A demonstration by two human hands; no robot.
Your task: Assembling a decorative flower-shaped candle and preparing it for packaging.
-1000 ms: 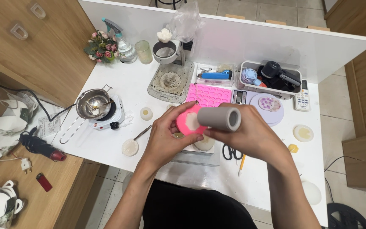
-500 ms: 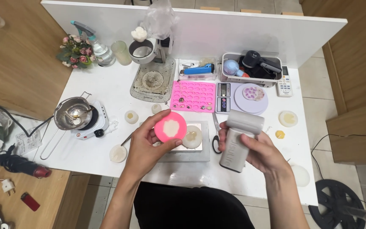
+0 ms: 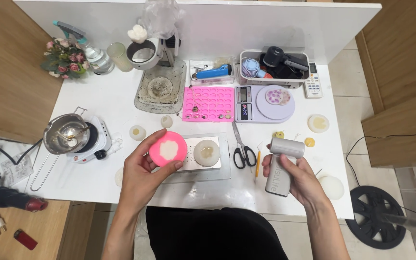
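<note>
Left hand (image 3: pixel 143 175): fingers curled around round pink mould (image 3: pixel 168 149) with pale wax fill, held above bench (image 3: pixel 121 103) just beside grey slab (image 3: pixel 203 166). Mould probably soft, light, bendy; best gripped by rim, clear of fragile fill. Right hand (image 3: pixel 297 180): fingers wrapped around grey hand blower (image 3: pixel 281 163), likely rigid, light. Scissors (image 3: pixel 241 151) between hands.

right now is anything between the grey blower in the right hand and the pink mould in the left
Nothing visible. The grey blower in the right hand and the pink mould in the left hand are apart, with only open air over the scissors between.
</note>
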